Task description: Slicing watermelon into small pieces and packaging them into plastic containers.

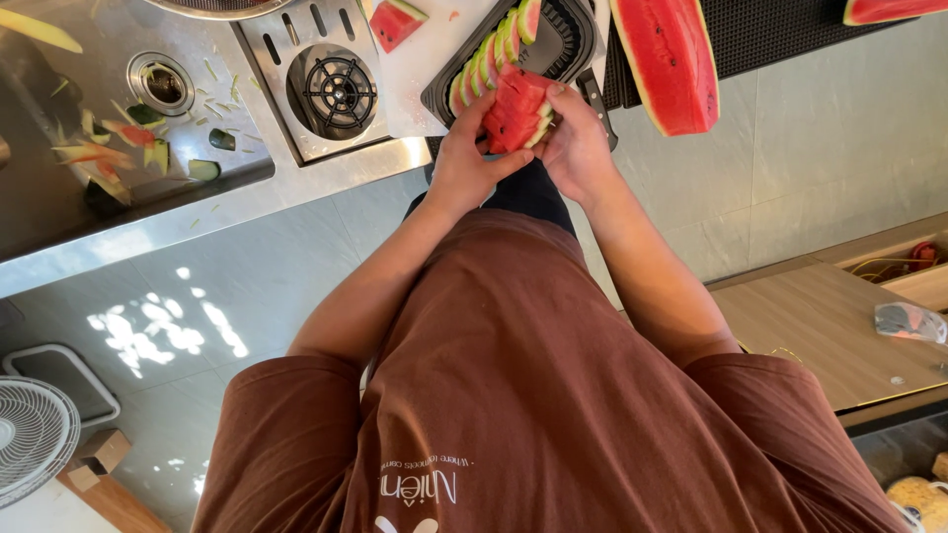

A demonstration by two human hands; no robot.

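Seen from above over a brown shirt (553, 395): a steel counter (296, 178) with a sink (59, 188) littered with rind scraps, and a round grate (337, 93) set beside it. Further right, on a dark mat (770, 30), a long watermelon wedge (668, 61), cut face up. Between grate and wedge, a white cutting board (425, 69) bearing a black tray (573, 39), already lined along its near wall with a row of thin slices (489, 49). At the tray's near end, a stack of watermelon slices (515, 111), pressed together and held just over the rim. Left hand (462, 166) closed against the stack's left side, thumb across the front; right hand (576, 148) clasped on the right side, fingertips curled over the top. Just beside the right hand, a dark knife handle (598, 102). Probably best handled with even pressure from both sides, rinds aligned, the stack kept square and low over the tray so that no slice fans out or slips.
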